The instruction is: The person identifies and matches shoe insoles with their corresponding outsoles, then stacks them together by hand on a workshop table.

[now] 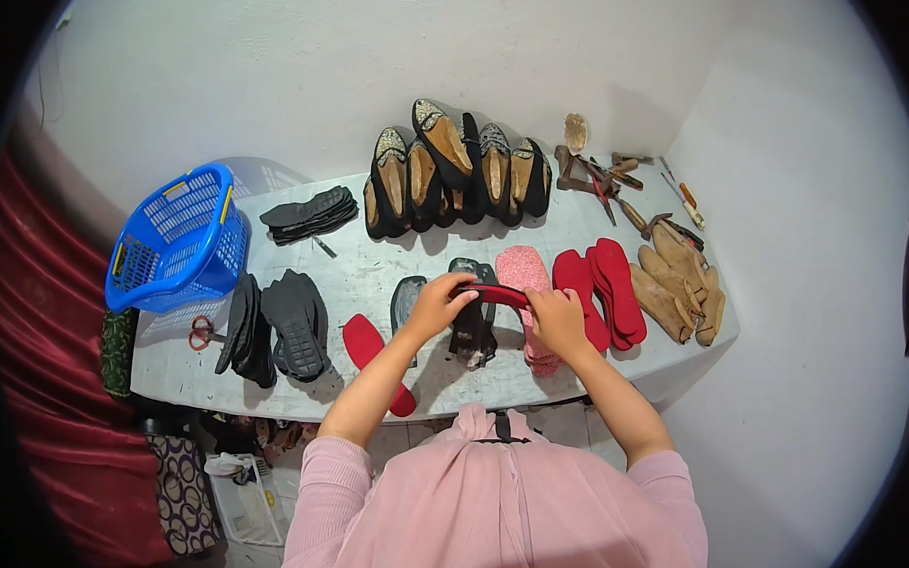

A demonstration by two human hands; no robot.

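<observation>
A red insole with a dark edge (499, 295) is held up above the table, bent in an arch. My left hand (442, 306) pinches its left end, and my right hand (557, 321) grips its right end. Below it lie black sole pieces (470, 335), partly hidden by the insole. A single red insole (363, 342) rests to the left, partly under my left forearm, beside a dark sole (406, 299). Pink speckled insoles (522, 269) are stacked near my right hand, with stacked red insoles (617, 290) farther right.
Several glittery black shoes (443, 148) stand at the back. A blue basket (181, 236), black soles (295, 324) and red-handled scissors (201, 333) are on the left. Wooden shoe lasts (678, 277) and hand tools (618, 180) lie on the right of the white table (353, 270).
</observation>
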